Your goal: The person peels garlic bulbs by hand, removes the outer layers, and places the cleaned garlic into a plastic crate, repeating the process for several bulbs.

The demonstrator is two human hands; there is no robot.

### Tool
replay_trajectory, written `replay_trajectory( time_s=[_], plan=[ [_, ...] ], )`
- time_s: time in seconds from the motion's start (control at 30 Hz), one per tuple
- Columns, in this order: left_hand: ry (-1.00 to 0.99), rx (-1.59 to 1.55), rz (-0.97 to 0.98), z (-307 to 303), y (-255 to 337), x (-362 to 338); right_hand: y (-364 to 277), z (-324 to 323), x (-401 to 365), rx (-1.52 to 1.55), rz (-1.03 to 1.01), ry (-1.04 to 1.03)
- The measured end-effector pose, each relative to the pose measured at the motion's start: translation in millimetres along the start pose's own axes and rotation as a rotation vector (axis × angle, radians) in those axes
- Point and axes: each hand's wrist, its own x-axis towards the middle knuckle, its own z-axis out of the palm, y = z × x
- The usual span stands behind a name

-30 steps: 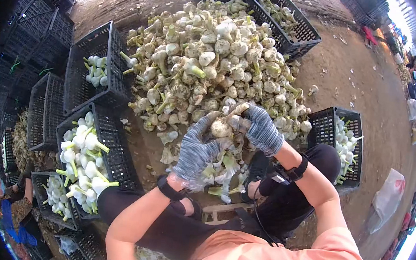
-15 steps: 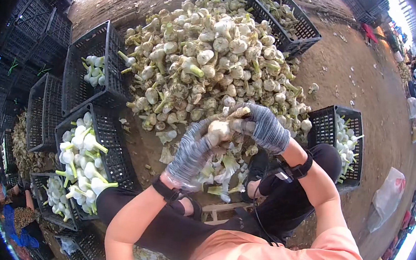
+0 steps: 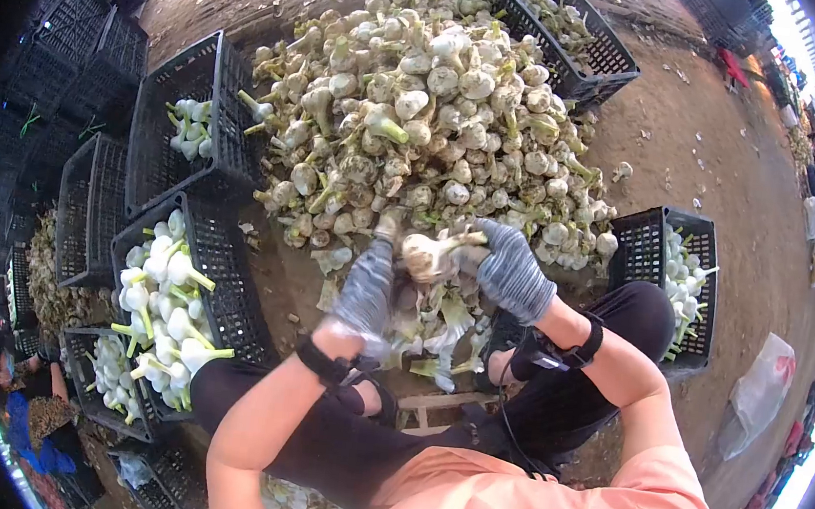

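A garlic bulb (image 3: 424, 256) with a short stem hangs between my two gloved hands, just in front of a large heap of unpeeled garlic (image 3: 412, 108). My right hand (image 3: 514, 270), in a grey striped glove, is closed round the bulb's stem side. Close to the bulb's left side is my left hand (image 3: 369, 280), upright and blurred, its fingers smeared by motion. Loose peeled skins (image 3: 441, 331) lie below the hands, between my legs.
Crates of white garlic stand at the left (image 3: 219, 276) and right (image 3: 639, 243); another crate (image 3: 591, 76) is behind the heap. A plastic bag (image 3: 759, 396) lies at the right. A co-worker (image 3: 30, 405) sits at the lower left.
My left hand has come off the bulb and shifted slightly left, turning more upright. The bulb stays with my right hand, now more exposed. The whole view has shifted a little.
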Motion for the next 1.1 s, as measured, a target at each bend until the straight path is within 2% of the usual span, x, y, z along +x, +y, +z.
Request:
replay_trajectory(
  time_s=[0.07, 0.1, 0.13, 0.2, 0.23, 0.27, 0.33, 0.37, 0.4, 0.47, 0.5, 0.53, 0.6, 0.63, 0.67, 0.73, 0.77, 0.8, 0.87, 0.93, 1.0, 1.03, 1.07, 1.1],
  plan=[
    [0.265, 0.511, 0.591, 23.1, -14.0, -3.5, 7.5, -2.0, 5.1, -0.101, 0.037, 0.082],
    [0.398, 0.763, 0.890, 28.8, -16.6, -3.6, 1.3, -2.5, 4.9, 0.040, 0.193, 0.059],
    [0.398, 0.763, 0.890, 27.7, -16.8, -2.3, 2.4, -1.6, 3.5, 0.040, 0.193, 0.059],
    [0.516, 1.391, 1.172, 21.6, -18.4, 1.8, 7.5, 2.1, -0.6, -0.096, -0.008, 0.092],
    [0.567, 1.713, 1.299, 18.7, -19.6, 3.7, 10.3, 2.0, 3.6, 0.090, 0.206, -0.008],
    [0.566, 1.714, 1.298, 16.4, -20.0, 5.7, 8.9, 4.2, 2.0, 0.091, 0.206, -0.008],
    [0.376, 1.046, 1.003, 12.2, -17.1, 10.8, 1.9, 8.6, -3.3, 0.169, 0.052, 0.073],
    [0.190, 0.537, 0.832, 15.8, -13.7, 14.5, -3.5, 7.8, -4.8, 0.127, -0.178, 0.111],
    [0.192, 0.538, 0.833, 18.0, -10.5, 12.8, -0.1, 7.4, -4.8, 0.129, -0.179, 0.111],
    [0.152, 0.034, 0.382, 29.7, -1.7, 2.0, 10.1, 6.3, -5.4, 0.007, -0.317, 0.052],
    [0.349, -0.078, 0.227, 47.1, 6.9, -2.6, 1.7, 7.2, -8.3, 0.140, -0.208, 0.022],
    [0.351, -0.077, 0.226, 45.1, 9.0, -2.6, 2.7, 6.6, -8.1, 0.142, -0.207, 0.022],
    [0.136, -0.193, 0.064, 32.3, 15.3, -5.5, 7.0, 2.8, -5.8, 0.465, -0.021, -0.076],
    [-0.239, -0.126, 0.031, 14.1, 18.2, -5.2, 11.7, 2.3, -3.0, 0.379, -0.120, -0.074],
    [-0.239, -0.124, 0.031, 10.0, 14.6, 0.0, 12.7, 1.8, -3.2, 0.380, -0.121, -0.074],
    [0.158, 0.465, 0.624, 6.0, 7.3, 10.2, 14.3, 2.5, -5.3, 0.252, -0.163, -0.051],
    [0.291, 0.624, 0.785, 4.4, 11.4, 10.8, 17.1, 6.7, -7.1, 0.317, -0.075, 0.000],
    [0.290, 0.624, 0.784, 1.8, 15.6, 6.9, 18.2, 5.0, -6.6, 0.318, -0.075, 0.001],
    [0.342, 1.155, 0.955, 4.8, 24.9, -5.0, 15.9, -1.9, -3.0, 0.174, -0.286, -0.032],
    [0.326, 1.196, 0.919, 12.3, 29.9, -9.4, 6.9, -6.9, -1.8, 0.097, -0.315, -0.031],
    [0.282, 0.981, 0.688, 12.3, 33.9, -12.8, 4.4, -8.3, -2.7, 0.021, -0.334, -0.039],
    [0.274, 1.081, 0.763, 13.5, 34.8, -14.1, 3.9, -8.4, -2.0, 0.260, -0.126, -0.039],
    [0.273, 1.083, 0.760, 13.4, 34.1, -14.4, 3.2, -8.7, -0.9, 0.495, 0.085, -0.038],
    [0.244, 1.005, 0.748, 13.5, 32.7, -14.6, 1.9, -9.4, 1.4, 0.549, 0.088, -0.017]
  ],
)
